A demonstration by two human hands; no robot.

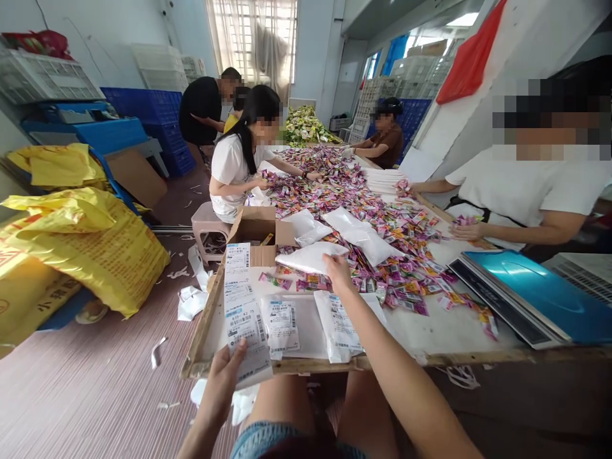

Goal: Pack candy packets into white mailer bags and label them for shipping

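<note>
My left hand (pixel 224 370) is closed at the table's front left corner, thumb pressed on a strip of printed shipping labels (pixel 248 328). That strip runs up the front of an open cardboard box (pixel 262 252). My right hand (pixel 338 271) reaches forward and pinches the right end of a filled white mailing bag (pixel 306 256). Behind it lie another white bag (pixel 366 236) and a partly covered one (pixel 303 226). Close to me, two bags bear labels: one on the left (pixel 283 325) and one on the right (pixel 340 322), partly hidden by my right forearm.
Small purple candy-like packets (pixel 329 178) cover much of the table (pixel 430 331). A blue-topped scale (pixel 526 287) stands at the right. Several people work around the table. Yellow sacks (pixel 95 248) and a stool (pixel 206 223) are on the left; paper scraps litter the floor.
</note>
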